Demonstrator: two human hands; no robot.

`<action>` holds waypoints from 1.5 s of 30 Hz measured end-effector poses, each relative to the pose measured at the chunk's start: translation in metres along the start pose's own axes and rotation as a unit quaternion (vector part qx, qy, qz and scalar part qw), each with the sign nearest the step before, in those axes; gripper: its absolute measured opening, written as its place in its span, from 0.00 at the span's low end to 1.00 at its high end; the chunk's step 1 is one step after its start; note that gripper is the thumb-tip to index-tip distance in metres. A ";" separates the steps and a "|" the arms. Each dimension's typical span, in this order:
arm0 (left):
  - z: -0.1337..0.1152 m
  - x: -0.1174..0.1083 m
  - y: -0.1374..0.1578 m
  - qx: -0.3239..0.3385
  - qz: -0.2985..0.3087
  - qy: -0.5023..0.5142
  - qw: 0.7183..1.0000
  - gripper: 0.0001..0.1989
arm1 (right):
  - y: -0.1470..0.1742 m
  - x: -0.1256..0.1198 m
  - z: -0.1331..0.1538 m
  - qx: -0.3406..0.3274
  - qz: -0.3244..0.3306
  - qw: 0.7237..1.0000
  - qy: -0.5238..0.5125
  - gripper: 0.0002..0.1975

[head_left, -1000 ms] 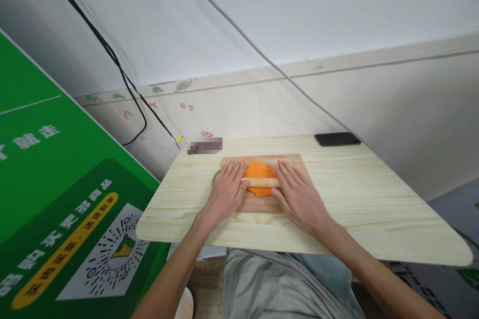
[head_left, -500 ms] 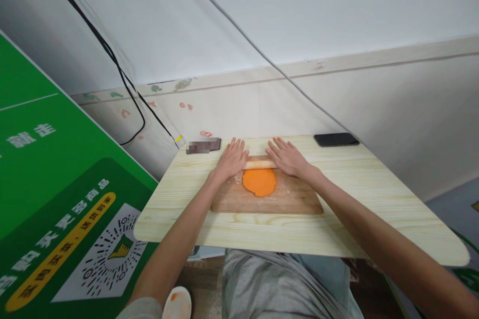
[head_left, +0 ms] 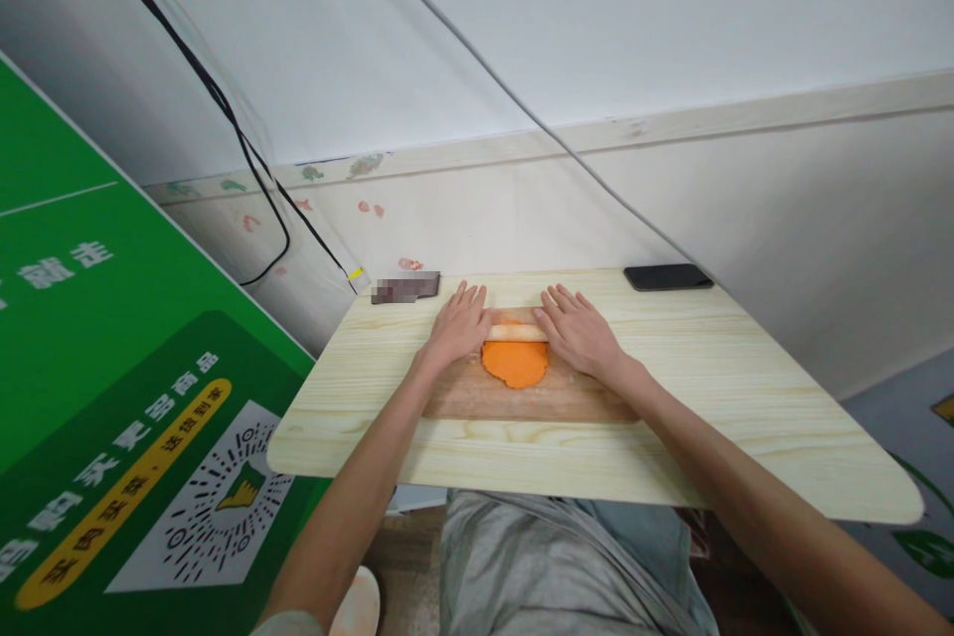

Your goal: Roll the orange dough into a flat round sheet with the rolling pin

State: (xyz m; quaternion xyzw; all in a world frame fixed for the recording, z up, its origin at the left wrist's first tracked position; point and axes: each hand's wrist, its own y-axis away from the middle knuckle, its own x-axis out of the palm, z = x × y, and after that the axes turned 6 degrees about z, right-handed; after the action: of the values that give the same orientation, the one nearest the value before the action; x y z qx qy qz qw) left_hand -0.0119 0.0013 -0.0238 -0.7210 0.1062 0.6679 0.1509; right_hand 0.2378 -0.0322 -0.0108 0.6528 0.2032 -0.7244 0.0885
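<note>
A pale wooden rolling pin (head_left: 517,333) lies across the far part of a flattened sheet of orange dough (head_left: 515,364). A thin strip of orange shows on the pin's far side. Under both is a brown wooden board (head_left: 477,403) with whitish smears on it. My left hand (head_left: 460,320) rests palm down on the pin's left end, its fingers stretched forward. On the right end lies my right hand (head_left: 579,326), also flat, fingers extended and a little spread. The palms cover both ends of the pin.
The light wooden table (head_left: 760,417) stands against a white wall. A black phone (head_left: 669,277) lies at its back right, and a dark, partly blurred flat object (head_left: 417,287) at the back left. A green sign (head_left: 149,338) stands to the left; black cables (head_left: 216,94) hang above.
The rolling pin has come slightly toward me over the dough, with both hands on it. A strip of orange now shows beyond the pin.
</note>
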 end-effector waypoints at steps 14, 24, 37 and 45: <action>-0.017 -0.008 0.025 0.001 -0.053 0.006 0.999 0.26 | 0.051 0.005 0.032 0.009 -0.066 0.998 -0.014 0.39; -0.016 -0.005 0.019 -0.005 -0.062 0.034 0.998 0.29 | 0.016 -0.007 0.008 -0.005 0.001 1.000 0.016 0.36; -0.013 -0.003 0.019 -0.004 -0.058 0.052 0.997 0.29 | -0.032 -0.006 -0.014 -0.027 0.028 0.999 0.034 0.34; -0.022 -0.010 0.027 -0.013 -0.072 0.047 0.996 0.29 | -0.007 0.002 -0.015 -0.045 0.008 0.999 0.015 0.35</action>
State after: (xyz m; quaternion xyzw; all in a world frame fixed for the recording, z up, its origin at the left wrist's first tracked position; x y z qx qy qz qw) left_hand -0.0014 -0.0319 -0.0146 -0.7593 0.0520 0.6219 0.1842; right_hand 0.2484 -0.0199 -0.0130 0.6603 0.2316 -0.7041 0.1210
